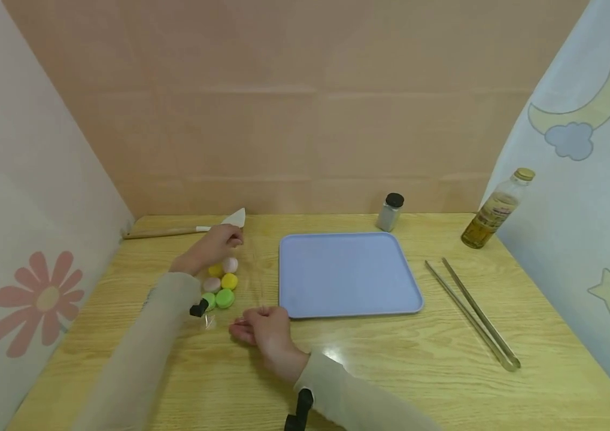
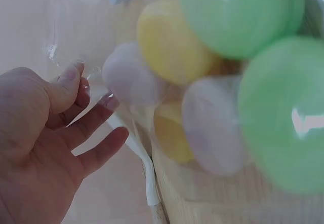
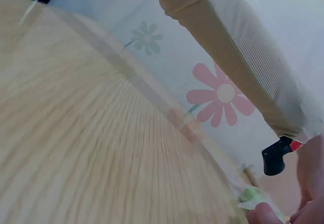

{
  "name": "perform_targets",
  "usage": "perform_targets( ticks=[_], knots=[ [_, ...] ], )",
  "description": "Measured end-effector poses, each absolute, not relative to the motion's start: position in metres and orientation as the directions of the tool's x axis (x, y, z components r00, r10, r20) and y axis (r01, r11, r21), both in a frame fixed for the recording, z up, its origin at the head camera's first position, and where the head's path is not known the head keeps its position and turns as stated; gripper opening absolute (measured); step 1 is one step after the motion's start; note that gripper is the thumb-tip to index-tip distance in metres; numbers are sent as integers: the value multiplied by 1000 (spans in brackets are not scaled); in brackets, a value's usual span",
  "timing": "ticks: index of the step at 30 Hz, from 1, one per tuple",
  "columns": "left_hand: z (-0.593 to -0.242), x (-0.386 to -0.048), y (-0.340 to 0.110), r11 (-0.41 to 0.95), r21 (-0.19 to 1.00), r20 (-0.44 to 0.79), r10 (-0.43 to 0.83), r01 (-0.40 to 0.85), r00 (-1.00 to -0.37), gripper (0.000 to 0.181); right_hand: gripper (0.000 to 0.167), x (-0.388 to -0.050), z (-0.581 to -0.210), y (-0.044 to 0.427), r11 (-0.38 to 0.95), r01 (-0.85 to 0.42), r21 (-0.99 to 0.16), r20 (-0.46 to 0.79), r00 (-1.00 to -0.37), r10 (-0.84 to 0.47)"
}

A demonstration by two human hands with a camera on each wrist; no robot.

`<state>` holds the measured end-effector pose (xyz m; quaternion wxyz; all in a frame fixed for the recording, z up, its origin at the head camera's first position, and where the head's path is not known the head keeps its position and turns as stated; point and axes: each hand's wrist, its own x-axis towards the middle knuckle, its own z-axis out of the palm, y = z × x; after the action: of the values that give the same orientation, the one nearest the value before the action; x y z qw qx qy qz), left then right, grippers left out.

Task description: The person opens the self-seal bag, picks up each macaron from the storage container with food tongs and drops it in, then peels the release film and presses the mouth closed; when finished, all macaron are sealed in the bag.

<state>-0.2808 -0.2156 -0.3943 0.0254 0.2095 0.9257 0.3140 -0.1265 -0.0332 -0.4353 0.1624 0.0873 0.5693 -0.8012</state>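
Several macarons [image 1: 225, 298], green, yellow and pale pink, lie in a cluster left of the tray. In the left wrist view the macarons [image 2: 174, 41] show close up behind clear, glossy plastic [image 2: 66, 21], which looks like a bag. At its far end my left hand [image 1: 215, 246] pinches the plastic edge between thumb and index finger, the other fingers loosely spread. My right hand [image 1: 271, 335] pinches the near end of the plastic beside the tray's front left corner. Only fingers [image 3: 264, 214] of the right hand show at the right wrist view's lower edge.
A blue tray [image 1: 348, 275] lies mid-table. Behind the left hand is a spatula [image 1: 234, 219] with a wooden handle. Metal tongs [image 1: 479, 323] lie on the right. A black-capped jar [image 1: 389, 214] and an oil bottle [image 1: 493, 212] stand at the back.
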Motion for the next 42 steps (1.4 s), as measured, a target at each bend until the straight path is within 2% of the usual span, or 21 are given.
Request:
perform_targets(
  ticks=[7,11,19,25,34,42],
  knots=[
    [-387,-270,-234,648,711,55,335,273,-941,24,12,-127,-417,-16,-174,188,-967,-167,-978,-127],
    [-379,-262,-240,617,743,84,300,260,-950,24,15,-128,-405,-2,-110,64,-992,-48,-989,-138],
    [-355,-233,-235,572,762,203,236,305,-950,25,12,-127,-382,34,181,-216,-959,197,-973,-121],
    [-343,-207,-229,511,767,320,220,388,-922,20,8,-127,-368,62,254,-352,-901,336,-936,-106],
    [-320,-163,-207,335,749,541,190,572,-820,10,4,-123,-346,96,135,-579,-804,570,-815,-104],
    [-317,-143,-184,121,639,742,161,759,-651,16,9,-128,-346,120,75,-708,-703,702,-707,-91]
  ],
)
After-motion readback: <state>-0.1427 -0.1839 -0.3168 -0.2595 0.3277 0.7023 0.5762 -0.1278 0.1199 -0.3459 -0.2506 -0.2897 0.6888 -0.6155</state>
